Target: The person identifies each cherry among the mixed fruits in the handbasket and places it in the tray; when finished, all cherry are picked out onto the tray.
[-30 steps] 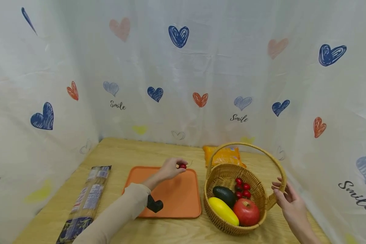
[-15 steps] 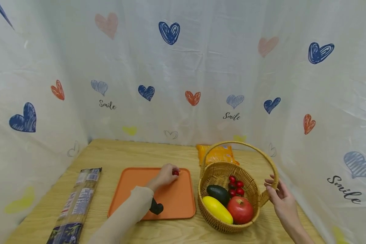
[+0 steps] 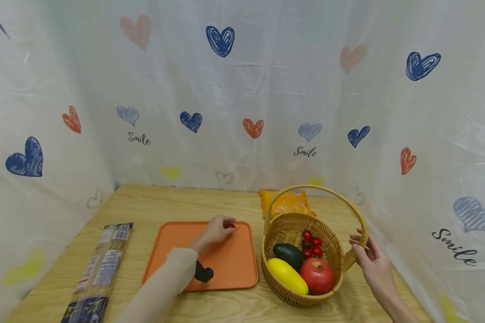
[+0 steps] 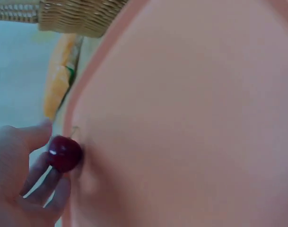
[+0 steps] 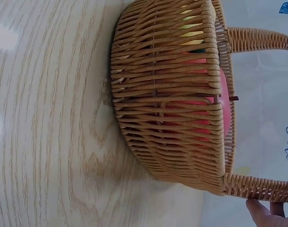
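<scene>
Over the far right part of the orange tray [image 3: 226, 264], my left hand [image 3: 217, 229] pinches a dark red cherry [image 4: 65, 154] with a thin stem between thumb and fingers. The left wrist view has the cherry low at the tray's edge; whether it touches the surface I cannot tell. My right hand [image 3: 375, 262] holds the right side of the arched handle [image 3: 357, 211] of a wicker basket [image 3: 280, 290]. Inside the basket lie a dark green avocado-like fruit [image 3: 288, 256], a yellow oblong fruit [image 3: 288, 276], a red pomegranate [image 3: 317, 276] and several cherries [image 3: 317, 251].
An orange packet [image 3: 287, 205] lies behind the basket. To the tray's left is a long clear-and-blue pack [image 3: 101, 271], apparently of noodles. The wooden table [image 3: 165, 197] meets a heart-printed curtain [image 3: 242, 89] at the back and sides.
My left hand has lowered the cherry towards the tray. The right hand keeps its hold on the basket handle. The head view has turned slightly right.
</scene>
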`<state>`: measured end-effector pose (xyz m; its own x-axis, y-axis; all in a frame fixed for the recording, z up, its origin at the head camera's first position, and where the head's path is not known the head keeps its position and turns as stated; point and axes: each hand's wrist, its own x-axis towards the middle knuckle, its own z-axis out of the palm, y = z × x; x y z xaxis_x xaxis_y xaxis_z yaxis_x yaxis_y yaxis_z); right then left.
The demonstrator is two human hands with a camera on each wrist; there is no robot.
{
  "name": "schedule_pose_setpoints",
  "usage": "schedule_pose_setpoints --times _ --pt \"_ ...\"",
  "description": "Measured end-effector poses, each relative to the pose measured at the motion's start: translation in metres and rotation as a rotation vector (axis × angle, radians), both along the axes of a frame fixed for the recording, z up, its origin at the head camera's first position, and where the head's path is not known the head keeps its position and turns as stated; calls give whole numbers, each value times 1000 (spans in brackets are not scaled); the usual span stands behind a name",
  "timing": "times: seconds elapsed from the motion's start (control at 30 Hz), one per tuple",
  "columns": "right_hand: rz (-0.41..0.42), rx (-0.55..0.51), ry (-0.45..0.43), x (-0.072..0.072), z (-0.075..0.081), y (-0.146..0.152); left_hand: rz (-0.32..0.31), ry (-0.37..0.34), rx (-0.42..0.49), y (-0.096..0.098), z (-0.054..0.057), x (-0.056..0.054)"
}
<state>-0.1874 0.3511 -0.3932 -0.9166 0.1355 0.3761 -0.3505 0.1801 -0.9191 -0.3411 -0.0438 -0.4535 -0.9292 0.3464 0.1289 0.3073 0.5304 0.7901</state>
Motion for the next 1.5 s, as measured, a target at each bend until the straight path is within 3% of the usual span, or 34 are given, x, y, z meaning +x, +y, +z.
schedule_pose_setpoints --times 0.13,0.33,0.5,0.7,1.03,1.3,1.5 --pt "12 3 13 3 2 7 2 18 98 3 17 4" --pt "5 -2 17 8 4 18 -23 46 144 17 41 15" --pt "-12 1 11 9 3 21 -148 44 197 37 53 26" --pt "-24 4 -6 8 0 21 -290 -9 251 65 67 44" --pt "-40 19 5 6 0 19 -359 36 216 113 75 60" --pt "-74 62 14 1 0 8 -358 19 155 156 77 56" --pt "-94 116 -1 -3 0 1 -319 -19 146 180 74 54"
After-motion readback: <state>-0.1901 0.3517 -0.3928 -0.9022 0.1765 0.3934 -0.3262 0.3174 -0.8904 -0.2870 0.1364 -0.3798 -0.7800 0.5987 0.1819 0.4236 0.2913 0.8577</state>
